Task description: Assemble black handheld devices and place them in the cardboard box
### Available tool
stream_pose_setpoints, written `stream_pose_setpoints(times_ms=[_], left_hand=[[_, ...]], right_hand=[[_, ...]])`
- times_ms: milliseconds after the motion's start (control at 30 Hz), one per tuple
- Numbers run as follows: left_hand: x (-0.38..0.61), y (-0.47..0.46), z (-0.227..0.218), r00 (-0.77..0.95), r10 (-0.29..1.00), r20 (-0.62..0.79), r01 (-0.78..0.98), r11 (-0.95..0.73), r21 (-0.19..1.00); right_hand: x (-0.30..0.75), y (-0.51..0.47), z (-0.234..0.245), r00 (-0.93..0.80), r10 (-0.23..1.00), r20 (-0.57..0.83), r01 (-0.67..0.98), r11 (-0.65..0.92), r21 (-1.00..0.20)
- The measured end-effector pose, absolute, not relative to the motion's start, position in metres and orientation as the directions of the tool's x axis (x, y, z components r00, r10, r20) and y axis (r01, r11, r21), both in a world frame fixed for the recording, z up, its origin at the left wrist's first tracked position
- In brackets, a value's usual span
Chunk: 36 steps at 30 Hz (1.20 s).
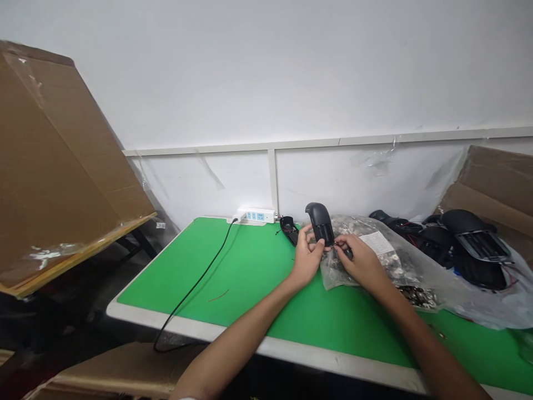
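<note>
left hand (307, 258): holding black plastic housing (320, 223) | right hand (358, 261): narrow pinch at its lower end | clear plastic bag (375, 266): 3 o'clock

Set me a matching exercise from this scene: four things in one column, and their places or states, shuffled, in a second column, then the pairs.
Things:
1. black curved plastic part
2. power strip
3. black cable
4. clear plastic bag

Places or states:
A. running across the green tabletop
B. holding small metal pieces
C. gripped by the left hand and right hand
D. against the wall

Pairs: 1-C, 2-D, 3-A, 4-B
</note>
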<state>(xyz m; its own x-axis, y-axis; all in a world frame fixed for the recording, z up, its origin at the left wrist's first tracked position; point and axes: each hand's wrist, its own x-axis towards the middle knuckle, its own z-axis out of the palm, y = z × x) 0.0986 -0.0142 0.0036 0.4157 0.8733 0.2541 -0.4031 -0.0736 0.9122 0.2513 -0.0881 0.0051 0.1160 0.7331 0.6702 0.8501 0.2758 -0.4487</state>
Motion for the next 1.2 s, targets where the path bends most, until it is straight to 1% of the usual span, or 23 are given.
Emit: stream_pose_setpoints(times_ms=[100,200,433,633,833,933,1000,1100,1200], left_hand=[[0.099,-0.014,0.001,0.386,0.887,0.255,-0.379,-0.1,0.92],[0.099,-0.015,0.002,0.349,0.907,0.237,-0.368,-0.1,0.924],[0.101,-0.02,0.006,0.288,0.929,0.232,-0.429,-0.091,0.899],[0.104,-0.021,0.004,0.329,0.915,0.231,-0.457,-0.06,0.888],[0.106,-0.02,0.0,0.344,0.908,0.241,-0.447,-0.068,0.892],[0.107,-0.021,0.0,0.351,0.904,0.244,-0.445,-0.069,0.893],[0.107,-0.021,0.001,0.352,0.9,0.256,-0.447,-0.078,0.891],[0.105,-0.019,0.001,0.367,0.892,0.264,-0.448,-0.08,0.891],[0.103,-0.015,0.001,0.405,0.878,0.256,-0.437,-0.061,0.897]], right_hand=[[0.252,-0.087,0.003,0.099,0.749,0.655,0.87,0.255,-0.423],[0.252,-0.087,0.001,0.118,0.756,0.644,0.872,0.231,-0.432],[0.25,-0.086,-0.002,0.138,0.756,0.64,0.879,0.204,-0.431],[0.248,-0.087,0.0,0.139,0.762,0.632,0.859,0.225,-0.46],[0.247,-0.089,0.001,0.121,0.775,0.62,0.862,0.228,-0.453],[0.246,-0.089,0.002,0.131,0.762,0.635,0.863,0.227,-0.451],[0.245,-0.09,0.003,0.168,0.751,0.639,0.832,0.239,-0.5],[0.244,-0.091,0.007,0.258,0.737,0.624,0.753,0.252,-0.608],[0.243,-0.092,0.012,0.314,0.737,0.599,0.702,0.244,-0.669]])
